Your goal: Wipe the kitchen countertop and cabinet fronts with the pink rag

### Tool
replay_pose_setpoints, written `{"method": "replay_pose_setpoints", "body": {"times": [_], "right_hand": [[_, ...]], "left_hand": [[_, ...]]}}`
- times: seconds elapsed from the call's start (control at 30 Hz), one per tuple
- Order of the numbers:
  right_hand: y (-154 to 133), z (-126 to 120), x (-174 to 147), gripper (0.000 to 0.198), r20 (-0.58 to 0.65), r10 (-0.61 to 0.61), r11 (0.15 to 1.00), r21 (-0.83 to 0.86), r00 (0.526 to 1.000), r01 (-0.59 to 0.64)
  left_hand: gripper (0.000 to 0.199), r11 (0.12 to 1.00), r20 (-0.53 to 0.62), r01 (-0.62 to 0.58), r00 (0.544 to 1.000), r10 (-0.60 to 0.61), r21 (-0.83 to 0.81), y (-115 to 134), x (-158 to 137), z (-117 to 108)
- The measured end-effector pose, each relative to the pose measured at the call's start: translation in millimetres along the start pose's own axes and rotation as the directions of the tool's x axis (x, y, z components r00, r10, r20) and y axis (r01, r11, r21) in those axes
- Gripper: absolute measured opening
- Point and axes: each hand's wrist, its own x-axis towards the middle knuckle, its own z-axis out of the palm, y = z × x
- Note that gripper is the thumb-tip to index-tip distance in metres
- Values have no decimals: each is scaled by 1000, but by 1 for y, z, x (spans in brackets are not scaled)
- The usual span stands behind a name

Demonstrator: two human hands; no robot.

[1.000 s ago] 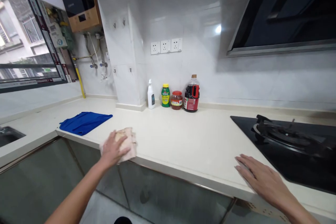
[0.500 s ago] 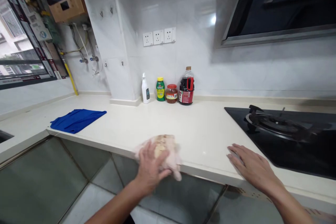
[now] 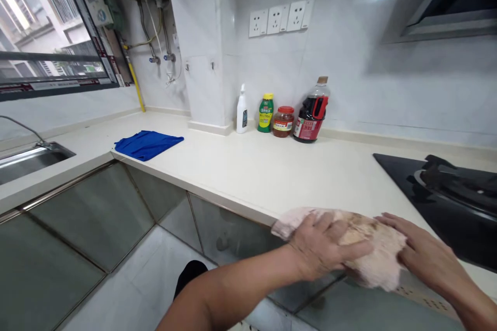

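Observation:
A pinkish-white rag [image 3: 382, 256] with brown stains hangs bunched over the counter's front edge. My left hand [image 3: 324, 245] is closed on its left and middle part, thumb pointing right. At the rag's right end is my right hand [image 3: 425, 245], its fingers behind the upper edge and its thumb partly hidden; it appears to grip the cloth there. Both hands are just left of the black gas stove [image 3: 446, 191].
On the white countertop [image 3: 240, 170] lies a blue cloth [image 3: 149, 145]. Along the wall stand a white spray bottle [image 3: 242, 111], a green bottle [image 3: 265, 114], a red-lidded jar [image 3: 283, 122] and a large dark sauce bottle [image 3: 310, 114]. A sink [image 3: 58, 152] is at left.
My left hand has carried the rag rightward along the counter edge to my right hand, which now touches it. The view has swung, bringing the sink into sight.

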Motion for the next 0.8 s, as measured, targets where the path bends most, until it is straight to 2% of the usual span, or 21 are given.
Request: {"method": "replay_pose_setpoints", "body": {"times": [0.13, 0.23, 0.3, 0.37, 0.43, 0.47, 0.57, 0.67, 0.8], "right_hand": [[-7, 0, 0, 60, 15, 17, 996, 88, 1000, -19], [-6, 4, 1, 65, -12, 18, 996, 84, 1000, -17], [-6, 6, 1, 67, -20, 4, 998, 69, 1000, -3], [-6, 7, 2, 67, -20, -3, 998, 57, 1000, 4], [-6, 8, 2, 67, -18, 10, 999, 54, 1000, -9], [-7, 9, 3, 67, -18, 19, 998, 55, 1000, -18], [-7, 10, 3, 66, -22, 27, 997, 70, 999, -25], [-6, 12, 1, 66, -28, 12, 998, 63, 1000, -10], [-6, 14, -2, 65, -44, -2, 999, 33, 999, 4]], "left_hand": [[64, 998, 19, 59, 998, -58, -25, -83, -72, -16], [69, 985, 46, 163, 985, -166, 59, -151, -132, -48], [69, 930, 86, 324, 936, -342, 174, -186, -165, -79], [71, 815, 107, 491, 834, -542, 307, -208, -186, -113], [74, 713, 130, 595, 726, -675, 372, -218, -196, -144], [76, 688, 159, 622, 688, -708, 374, -220, -197, -156], [82, 679, 288, 659, 615, -734, 324, -216, -189, -178], [82, 658, 383, 700, 548, -744, 278, -206, -172, -178], [78, 632, 420, 726, 501, -757, 272, -206, -144, -161]]}}
